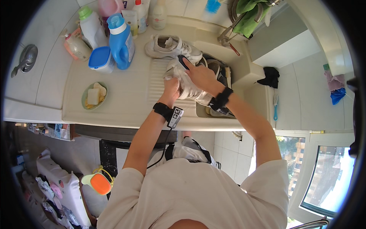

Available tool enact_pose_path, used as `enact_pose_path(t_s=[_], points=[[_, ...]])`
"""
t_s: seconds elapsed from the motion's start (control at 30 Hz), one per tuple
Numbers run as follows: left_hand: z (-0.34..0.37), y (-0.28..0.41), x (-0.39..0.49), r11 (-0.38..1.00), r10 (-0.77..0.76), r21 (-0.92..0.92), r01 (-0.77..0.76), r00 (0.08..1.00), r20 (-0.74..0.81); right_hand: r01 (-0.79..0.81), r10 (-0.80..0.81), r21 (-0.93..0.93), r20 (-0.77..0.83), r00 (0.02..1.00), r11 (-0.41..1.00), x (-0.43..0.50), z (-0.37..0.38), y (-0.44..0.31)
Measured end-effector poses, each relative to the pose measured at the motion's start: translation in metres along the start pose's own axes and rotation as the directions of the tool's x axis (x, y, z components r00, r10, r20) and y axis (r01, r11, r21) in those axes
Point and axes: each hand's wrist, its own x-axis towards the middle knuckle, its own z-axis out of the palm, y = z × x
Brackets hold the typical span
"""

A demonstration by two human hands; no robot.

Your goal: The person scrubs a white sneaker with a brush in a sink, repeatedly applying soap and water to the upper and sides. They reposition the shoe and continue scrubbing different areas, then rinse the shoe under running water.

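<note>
A white sneaker (189, 86) is held over the ribbed washboard part of the sink counter, by the basin's edge. My left hand (171, 88) grips its left side, some fingers hidden by the shoe. In my right hand (203, 76) is a dark scrubbing brush (183, 62), which lies against the sneaker's upper end; its bristles are hidden. Just behind, a second white sneaker (164, 48) rests on the counter with its opening up. Several more shoes (214, 66), some dark, fill the basin and are partly covered by my right hand and wrist.
A green soap dish (83, 98) with soap bars sits left. Beyond it are a blue-lidded tub (100, 60), a blue detergent bottle (121, 47) and several other bottles (92, 27). The faucet (226, 37) rises behind the basin, near a green cloth (248, 18). A cable (165, 146) trails from my left wrist.
</note>
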Motion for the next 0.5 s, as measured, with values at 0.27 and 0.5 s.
enact_pose_path(t_s=[0.27,0.5], points=[[-0.003,-0.006,0.008,0.998,0.002,0.064,-0.001,1.000,-0.021,0.050,-0.043,-0.040,0.162,0.986,0.998,-0.016,-0.004,0.034],[-0.002,-0.011,0.012,0.994,0.043,0.104,-0.038,0.998,-0.049,0.210,-0.214,0.093,0.033,0.976,0.973,0.042,0.015,0.048]])
